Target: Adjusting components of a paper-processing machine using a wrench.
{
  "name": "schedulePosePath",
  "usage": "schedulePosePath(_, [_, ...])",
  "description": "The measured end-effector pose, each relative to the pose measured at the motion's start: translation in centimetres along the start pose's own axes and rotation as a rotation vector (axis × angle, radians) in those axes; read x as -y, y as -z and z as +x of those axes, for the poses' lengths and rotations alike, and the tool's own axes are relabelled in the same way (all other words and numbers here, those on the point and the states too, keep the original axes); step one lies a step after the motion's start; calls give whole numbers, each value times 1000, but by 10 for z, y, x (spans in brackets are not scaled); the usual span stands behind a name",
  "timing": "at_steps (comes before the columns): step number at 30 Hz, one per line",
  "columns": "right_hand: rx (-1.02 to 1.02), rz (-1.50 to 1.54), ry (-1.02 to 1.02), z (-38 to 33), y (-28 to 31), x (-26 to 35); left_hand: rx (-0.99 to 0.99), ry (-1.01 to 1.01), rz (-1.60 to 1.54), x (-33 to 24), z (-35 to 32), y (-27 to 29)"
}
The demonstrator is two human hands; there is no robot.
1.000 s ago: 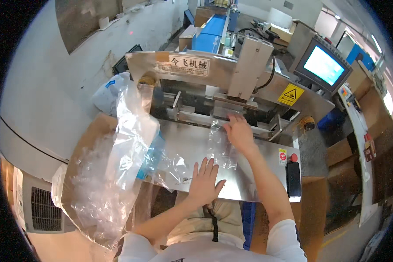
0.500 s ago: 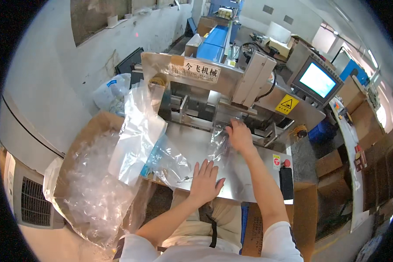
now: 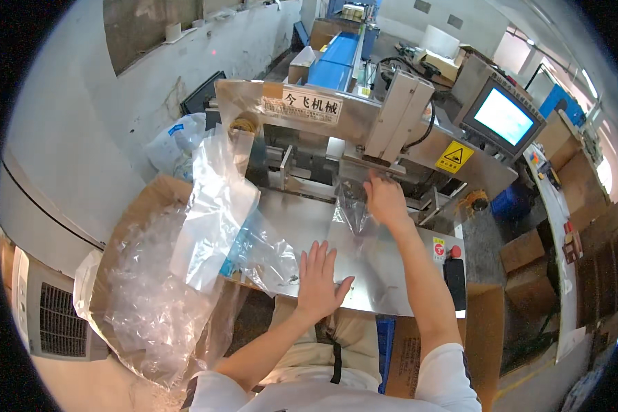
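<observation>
Rests the left hand [image 3: 316, 285] flat near the front edge of a shiny steel table [image 3: 384, 275], fingers spread, gripping nothing. Has crumpled film [image 3: 271, 257] just left of it, and a carton [image 3: 134, 220] of clear plastic [image 3: 158, 281] past the table's left side. Sets the right hand [image 3: 389, 204] farther in, well apart from the left, against the right side of a clear bag [image 3: 353, 213] on the table; cannot tell whether the fingers pinch it. Points the bag's far end at the press [image 3: 397, 117], near end toward the body, long axis running roughly front to back. Faces a steel panel [image 3: 309, 103] beyond, with a lit screen [image 3: 503, 117] to the right, a pale wall [image 3: 178, 69] to the left and a blue conveyor [image 3: 336, 62] farthest.
</observation>
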State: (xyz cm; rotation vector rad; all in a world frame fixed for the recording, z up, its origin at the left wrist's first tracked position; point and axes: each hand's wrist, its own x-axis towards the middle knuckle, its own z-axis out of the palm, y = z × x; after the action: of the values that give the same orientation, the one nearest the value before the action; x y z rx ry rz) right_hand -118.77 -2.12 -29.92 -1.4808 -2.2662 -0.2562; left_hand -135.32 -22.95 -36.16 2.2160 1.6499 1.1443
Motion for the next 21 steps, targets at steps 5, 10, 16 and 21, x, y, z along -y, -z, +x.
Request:
schedulePosePath(5, [28, 167, -45, -30, 20, 18, -188, 79, -71, 8, -4, 2])
schedulePosePath(10, [-9, 147, -25, -140, 22, 44, -69, 81, -125, 5, -2, -4])
schedulePosePath(16, [27, 255, -4, -194, 32, 47, 53, -46, 114, -8, 3, -7])
schedulePosePath(21, [-34, 574, -245, -191, 33, 31, 151, -140, 44, -14, -12, -16])
